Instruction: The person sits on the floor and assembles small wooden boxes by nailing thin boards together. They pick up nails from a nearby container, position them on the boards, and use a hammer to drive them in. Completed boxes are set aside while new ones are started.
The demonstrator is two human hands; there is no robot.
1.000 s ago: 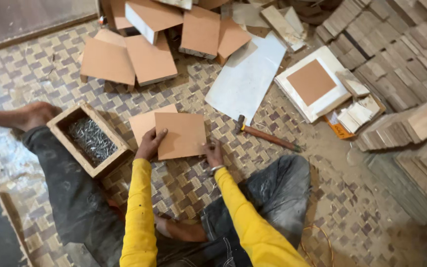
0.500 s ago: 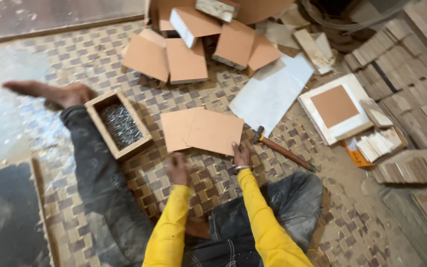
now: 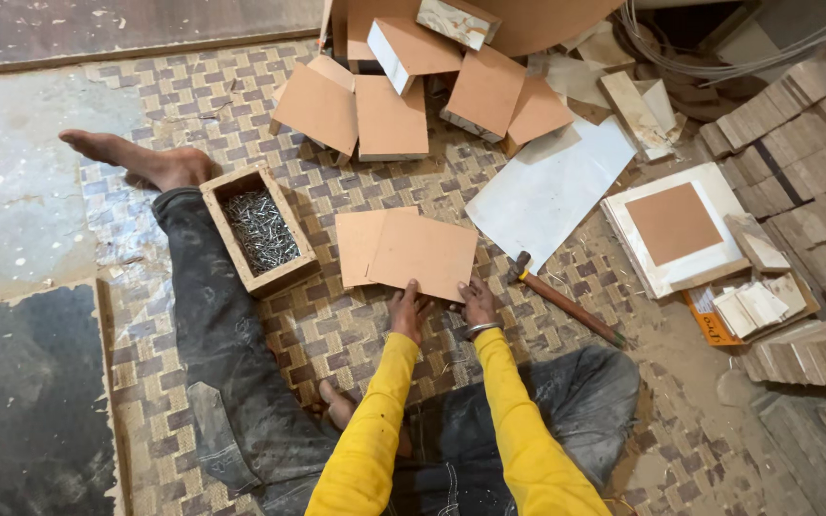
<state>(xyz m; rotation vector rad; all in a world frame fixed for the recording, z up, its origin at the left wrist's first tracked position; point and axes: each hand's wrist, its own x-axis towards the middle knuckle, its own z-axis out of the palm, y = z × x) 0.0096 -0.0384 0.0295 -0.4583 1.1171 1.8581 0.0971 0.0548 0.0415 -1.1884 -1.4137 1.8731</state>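
Two thin brown boards (image 3: 413, 250) lie overlapping on the woven mat in front of me. My left hand (image 3: 405, 308) rests with its fingers on the near edge of the upper board. My right hand (image 3: 477, 301), a bracelet on its wrist, touches the same edge near its right corner. Both arms are in yellow sleeves. Neither hand has lifted the board off the mat.
A wooden box of nails (image 3: 258, 229) sits by my outstretched left leg. A hammer (image 3: 564, 298) lies to the right of my hands. Brown box parts (image 3: 389, 100) are piled at the back, a white sheet (image 3: 552, 186) and stacked wood blocks (image 3: 795, 153) to the right.
The view has shifted, so the boards and box sit more to the right. My left hand has moved from below the boards up onto the near edge, close to my right hand.
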